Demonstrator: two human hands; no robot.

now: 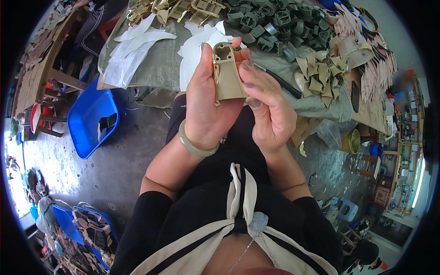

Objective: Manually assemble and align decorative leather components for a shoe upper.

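Left hand (201,103) curled around a tan heel-shaped piece (230,85) at the worktop's (373,113) near edge; right hand (275,107) bent against its right side, pinching or merely touching, I cannot tell. Its smooth face looks done; loose tan (331,81) and gold pieces (205,10) apparently remain.

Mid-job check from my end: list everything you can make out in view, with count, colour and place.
Moulded piece: one, beige, in the left hand
Chunky pieces: many, dark green, table's far side
Metallic pieces: several, gold, far left
Curved pieces: several, beige, right
Flat sheets: several, white, left
Long handle: one, black, beyond right hand
Layered strips: many, pinkish, far right
Basin: one, blue, floor left
Bangle: one, pale green, left wrist
Left hand: one, bare, under piece
Right hand: one, bare, beside piece
Background clutter: uncountable
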